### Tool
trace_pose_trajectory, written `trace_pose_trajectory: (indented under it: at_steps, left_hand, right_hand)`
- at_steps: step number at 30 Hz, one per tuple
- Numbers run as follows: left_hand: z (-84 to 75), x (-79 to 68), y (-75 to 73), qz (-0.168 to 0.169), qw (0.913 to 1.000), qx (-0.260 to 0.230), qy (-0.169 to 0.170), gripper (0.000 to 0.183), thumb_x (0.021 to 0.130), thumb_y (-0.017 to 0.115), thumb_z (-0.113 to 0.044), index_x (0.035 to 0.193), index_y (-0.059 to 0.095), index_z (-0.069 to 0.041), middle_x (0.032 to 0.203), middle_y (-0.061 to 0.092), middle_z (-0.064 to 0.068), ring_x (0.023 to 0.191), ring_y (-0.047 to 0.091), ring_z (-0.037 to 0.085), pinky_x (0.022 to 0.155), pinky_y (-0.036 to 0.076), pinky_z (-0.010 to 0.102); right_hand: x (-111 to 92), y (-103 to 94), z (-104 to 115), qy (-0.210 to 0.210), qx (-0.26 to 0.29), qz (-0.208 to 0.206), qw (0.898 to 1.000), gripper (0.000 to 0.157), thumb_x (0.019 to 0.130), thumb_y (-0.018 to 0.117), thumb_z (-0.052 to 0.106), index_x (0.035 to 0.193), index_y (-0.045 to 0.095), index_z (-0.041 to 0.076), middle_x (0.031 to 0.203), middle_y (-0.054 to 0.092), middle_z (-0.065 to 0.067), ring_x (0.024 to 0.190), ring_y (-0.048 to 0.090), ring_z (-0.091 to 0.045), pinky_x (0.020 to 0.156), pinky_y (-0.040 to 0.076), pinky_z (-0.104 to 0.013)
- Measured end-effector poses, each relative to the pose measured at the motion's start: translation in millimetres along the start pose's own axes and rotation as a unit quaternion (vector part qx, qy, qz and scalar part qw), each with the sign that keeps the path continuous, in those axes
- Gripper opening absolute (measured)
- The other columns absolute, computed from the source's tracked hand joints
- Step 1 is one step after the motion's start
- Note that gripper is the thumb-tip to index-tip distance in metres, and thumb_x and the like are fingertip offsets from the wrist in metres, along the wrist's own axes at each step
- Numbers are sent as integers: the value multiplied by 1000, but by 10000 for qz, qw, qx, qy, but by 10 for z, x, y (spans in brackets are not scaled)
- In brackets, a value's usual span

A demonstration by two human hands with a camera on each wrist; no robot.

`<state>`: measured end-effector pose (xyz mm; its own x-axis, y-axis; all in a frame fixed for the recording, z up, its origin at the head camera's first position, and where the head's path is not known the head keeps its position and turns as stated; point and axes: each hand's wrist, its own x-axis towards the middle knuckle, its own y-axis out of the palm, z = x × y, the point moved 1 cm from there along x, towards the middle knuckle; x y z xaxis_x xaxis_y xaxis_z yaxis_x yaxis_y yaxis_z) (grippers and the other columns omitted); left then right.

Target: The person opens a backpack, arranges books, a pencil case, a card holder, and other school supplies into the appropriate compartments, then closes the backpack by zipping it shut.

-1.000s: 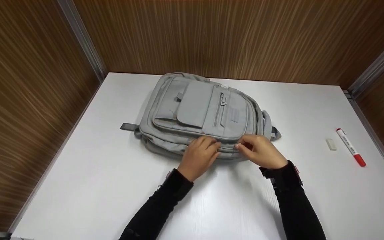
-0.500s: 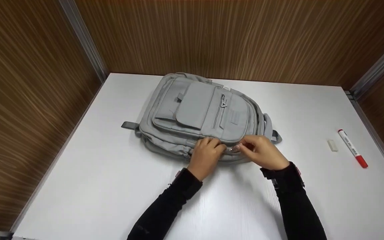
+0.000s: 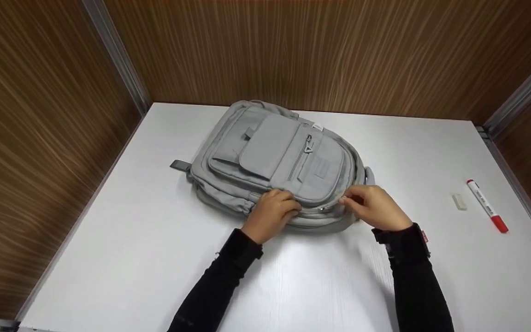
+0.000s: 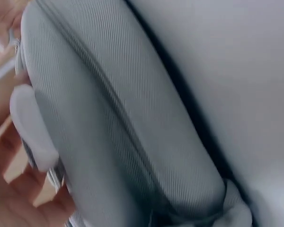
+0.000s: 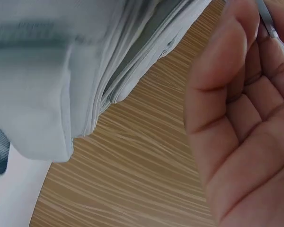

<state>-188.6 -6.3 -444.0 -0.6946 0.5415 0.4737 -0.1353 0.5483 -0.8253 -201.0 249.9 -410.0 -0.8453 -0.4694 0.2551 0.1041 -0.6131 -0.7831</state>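
A grey backpack (image 3: 265, 147) lies on its back on a white table, front pockets up. My left hand (image 3: 272, 214) grips the backpack's near side edge beside the zipper, its fingers bent over the fabric. In the left wrist view that hand (image 4: 23, 189) is at the lower left against the grey cloth. To its right, my right hand (image 3: 376, 207) pinches the pull of a zipper (image 3: 323, 209) between thumb and forefinger. The right wrist view has this hand (image 5: 251, 123) with its fingers curled in and a bit of metal (image 5: 266, 18) at the fingertips.
On the right side of the white table (image 3: 109, 258) lie a small whitish eraser-like block (image 3: 459, 202) and a white marker (image 3: 486, 205) with red ends. Wood-grain panels (image 3: 302, 55) stand behind the table and at both sides.
My right hand has moved right with the zipper pull. My left hand shifted right along the edge, then back left. The backpack has turned slightly, its top end coming toward me.
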Motion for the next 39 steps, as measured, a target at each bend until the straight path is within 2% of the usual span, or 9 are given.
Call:
trace_pose_trajectory:
  at_steps: [4, 7, 13, 17, 21, 26, 33, 36, 39]
  left_hand:
    - [169, -42, -148, 376, 9968, -698, 48, 10, 78, 67, -16, 87, 69, -17, 90, 59, -9, 90, 49, 10, 83, 38, 24]
    - [287, -89, -253, 672, 9926, -1001, -121, 12, 75, 69, -13, 87, 69, -17, 89, 57, -10, 90, 48, 7, 83, 38, 22]
    - [498, -202, -436, 1030, 9905, -762, -502, 11, 73, 71, -17, 83, 69, -20, 88, 58, -12, 90, 49, 8, 81, 39, 24]
    - [679, -297, -577, 906, 9898, -708, -839, 10, 71, 73, -16, 80, 69, -20, 85, 58, -11, 92, 48, 12, 85, 36, 28]
    - [888, -420, -682, 546, 9874, -811, -1243, 10, 71, 72, -11, 78, 70, -17, 85, 59, -7, 95, 47, 16, 93, 31, 33]
    - [1042, -530, -740, 142, 9785, -855, -1870, 9, 72, 71, -8, 76, 68, -15, 89, 60, -6, 99, 46, 18, 93, 30, 34]
    - [916, -475, -771, 350, 9781, -62, -2052, 10, 73, 64, -3, 77, 67, -12, 89, 59, 0, 93, 50, 24, 82, 38, 38]
    - [732, -422, -820, 380, 9739, 545, -2169, 12, 74, 59, -4, 79, 68, -10, 88, 60, 3, 91, 51, 28, 78, 39, 42]
    - [461, -329, -846, 163, 9686, 1092, -2229, 13, 77, 56, -9, 81, 68, -10, 87, 60, 5, 89, 52, 29, 76, 39, 43]
  right_hand:
    - [-36, -75, -41, 237, 8, -97, 9997, 19, 85, 59, 25, 71, 60, 13, 55, 47, 10, 47, 42, -7, 46, 36, -23]
    - [-62, -123, -79, 418, -23, -160, 9990, 20, 86, 59, 26, 71, 61, 13, 55, 48, 8, 47, 43, -7, 47, 37, -24]
    - [-93, -170, -165, 760, -169, -199, 9968, 19, 86, 57, 27, 72, 62, 15, 58, 54, 7, 50, 45, -9, 49, 37, -25]
    - [-98, -183, -215, 830, -225, -290, 9959, 19, 86, 58, 27, 69, 59, 20, 57, 52, 8, 50, 44, -9, 48, 35, -24]
    - [-93, -162, -228, 872, -149, -223, 9958, 17, 86, 58, 27, 70, 58, 22, 58, 53, 6, 51, 45, -9, 49, 35, -24]
    - [-65, -106, -191, 786, -114, -59, 9968, 17, 86, 58, 29, 71, 60, 23, 58, 53, 8, 50, 46, -9, 49, 37, -25]
    - [-51, -57, -77, 685, -74, -65, 9976, 21, 85, 58, 32, 66, 57, 23, 55, 51, 11, 48, 44, -7, 48, 36, -24]
    - [-48, -36, -14, 558, 4, -49, 9984, 20, 84, 59, 32, 67, 58, 23, 56, 51, 12, 50, 44, -7, 49, 37, -24]
    - [-33, -9, 48, 370, 77, -57, 9993, 17, 84, 61, 27, 67, 59, 22, 57, 51, 12, 50, 45, -6, 50, 38, -23]
